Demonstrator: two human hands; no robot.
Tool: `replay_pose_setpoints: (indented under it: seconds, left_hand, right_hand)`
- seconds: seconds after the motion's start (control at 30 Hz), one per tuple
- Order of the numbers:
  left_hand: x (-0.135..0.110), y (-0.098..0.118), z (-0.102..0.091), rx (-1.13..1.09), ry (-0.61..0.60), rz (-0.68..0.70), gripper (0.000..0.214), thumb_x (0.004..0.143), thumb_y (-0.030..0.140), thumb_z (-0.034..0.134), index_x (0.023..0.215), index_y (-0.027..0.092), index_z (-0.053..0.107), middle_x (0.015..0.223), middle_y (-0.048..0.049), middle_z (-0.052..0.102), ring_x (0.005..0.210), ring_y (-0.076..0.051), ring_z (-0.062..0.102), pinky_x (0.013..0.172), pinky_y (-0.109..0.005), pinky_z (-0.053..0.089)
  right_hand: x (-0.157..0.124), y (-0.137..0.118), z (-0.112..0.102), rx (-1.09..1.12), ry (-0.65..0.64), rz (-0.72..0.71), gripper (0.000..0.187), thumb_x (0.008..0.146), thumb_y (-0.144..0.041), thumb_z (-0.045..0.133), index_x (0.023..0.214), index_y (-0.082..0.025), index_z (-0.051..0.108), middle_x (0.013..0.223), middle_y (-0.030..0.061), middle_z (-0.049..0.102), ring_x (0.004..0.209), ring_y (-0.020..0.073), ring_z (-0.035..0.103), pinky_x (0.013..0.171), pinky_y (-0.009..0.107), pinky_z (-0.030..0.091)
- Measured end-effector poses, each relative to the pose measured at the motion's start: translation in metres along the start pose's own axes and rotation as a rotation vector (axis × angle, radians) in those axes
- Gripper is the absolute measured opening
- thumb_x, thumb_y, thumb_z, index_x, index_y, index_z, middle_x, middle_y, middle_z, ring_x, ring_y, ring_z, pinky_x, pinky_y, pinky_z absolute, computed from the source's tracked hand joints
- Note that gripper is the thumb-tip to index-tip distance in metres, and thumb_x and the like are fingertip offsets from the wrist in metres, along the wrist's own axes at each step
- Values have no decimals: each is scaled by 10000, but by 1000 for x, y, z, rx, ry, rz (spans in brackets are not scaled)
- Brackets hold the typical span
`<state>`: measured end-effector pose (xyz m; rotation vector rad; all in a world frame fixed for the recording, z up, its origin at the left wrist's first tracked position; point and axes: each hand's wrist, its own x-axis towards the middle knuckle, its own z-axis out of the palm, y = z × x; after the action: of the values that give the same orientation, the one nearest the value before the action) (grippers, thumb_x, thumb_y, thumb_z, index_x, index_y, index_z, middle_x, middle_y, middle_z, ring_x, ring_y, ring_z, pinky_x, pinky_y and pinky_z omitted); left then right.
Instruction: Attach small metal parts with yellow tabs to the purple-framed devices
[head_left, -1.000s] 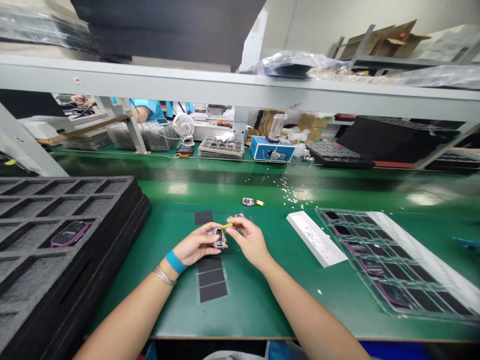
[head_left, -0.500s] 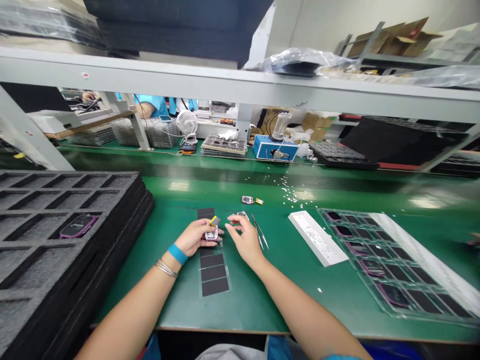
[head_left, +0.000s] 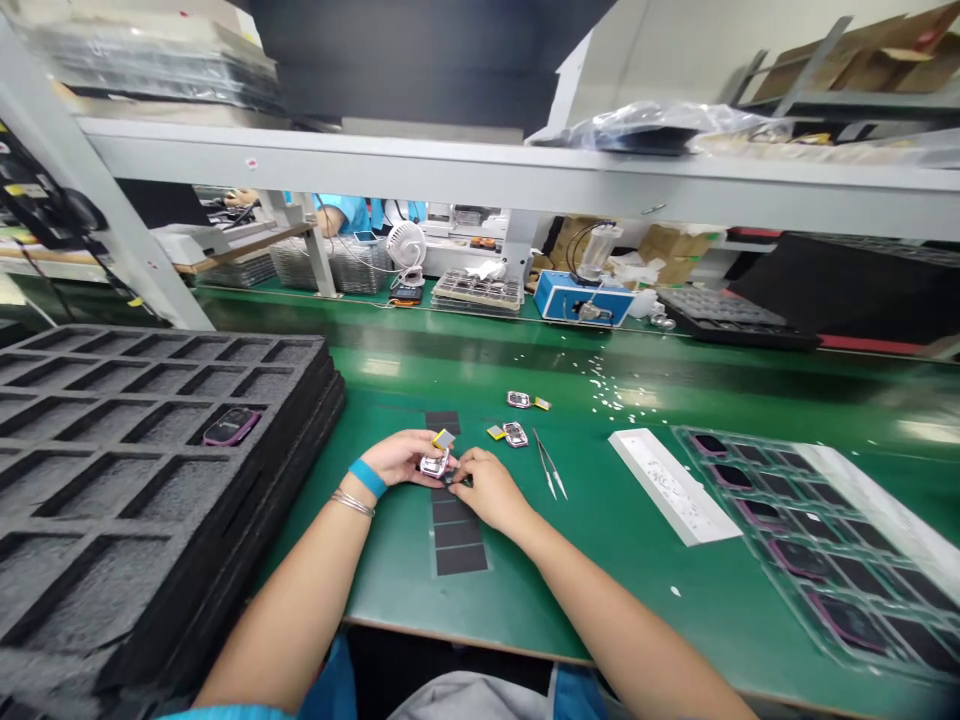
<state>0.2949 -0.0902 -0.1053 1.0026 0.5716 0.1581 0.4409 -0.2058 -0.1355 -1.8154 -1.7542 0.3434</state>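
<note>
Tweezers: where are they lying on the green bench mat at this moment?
In the head view, the tweezers lie on the green mat right of the person's right hand, beside a pink-framed device, with a white strip further right.

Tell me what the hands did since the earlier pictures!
The right hand moved left, away from the pink-edged gadget on the green mat, and now meets the left hand at a small dark piece. The left hand kept hold of another gadget. The tweezers stayed lying on the mat.
</note>
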Motion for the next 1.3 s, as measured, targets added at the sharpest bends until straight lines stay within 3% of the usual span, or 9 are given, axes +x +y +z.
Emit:
replay_pose_setpoints:
  seconds: [0.13,0.3,0.4,0.47,0.53,0.63,0.73,1.1,1.3]
  left_hand:
    - [1,0,1,2,3,-17,316,573,157,761,851,124,615,873,-140,681,760,-238,651,679,-393,544]
    - [0,1,2,20,27,-24,334,556,163,758,857,131,617,846,-118,682,739,-220,645,663,-366,547]
    - [-1,2,3,25,21,-24,328,565,165,758,856,131,610,850,-126,683,726,-214,641,651,-364,549]
    - [-1,1,6,23,36,0,318,575,163,754,852,126,604,847,-132,683,717,-208,639,652,-361,550]
    - [0,0,12,14,81,51,299,592,165,744,849,119,598,850,-139,682,725,-201,641,656,-341,552]
    - [4,-6,26,28,157,135,275,634,177,717,873,117,593,863,-130,679,729,-200,649,614,-304,558]
    - [9,-13,39,66,233,181,283,644,178,711,896,118,599,801,-88,667,645,-177,639,526,-270,554]
    - [13,-20,47,98,239,162,274,614,217,749,824,108,609,675,-45,619,553,-135,600,503,-242,548]
    - [14,-21,47,114,234,151,273,600,224,753,805,111,612,683,-39,608,547,-117,578,518,-244,551]
  right_hand:
    - [-1,3,6,3,4,29,93,751,-85,646,685,-149,638,894,61,539,876,200,513,831,357,437]
    - [-15,-4,-3,11,19,-189,80,822,-83,543,808,-162,553,969,73,514,924,203,474,826,366,433]
    - [-17,-4,-19,159,198,-252,70,871,-171,498,812,-180,534,959,64,520,943,194,488,860,373,410]
    - [-15,-1,-28,326,368,-203,95,871,-233,510,797,-182,540,959,64,546,957,188,512,890,371,398]
    - [-11,5,-33,527,418,-87,136,829,-290,571,756,-178,552,911,59,591,913,186,553,871,359,416]
    - [-6,14,-32,756,297,105,218,718,-352,677,680,-167,566,749,41,627,752,177,590,771,328,458]
    - [-4,18,-27,830,204,180,259,643,-367,725,646,-162,567,693,34,632,684,167,588,714,302,466]
    - [-11,6,-27,648,163,-75,191,759,-226,611,878,-193,465,791,-7,590,749,134,567,746,279,458]
    - [-12,3,-27,571,162,-117,174,761,-205,592,848,-197,442,786,-3,573,733,133,554,736,286,458]
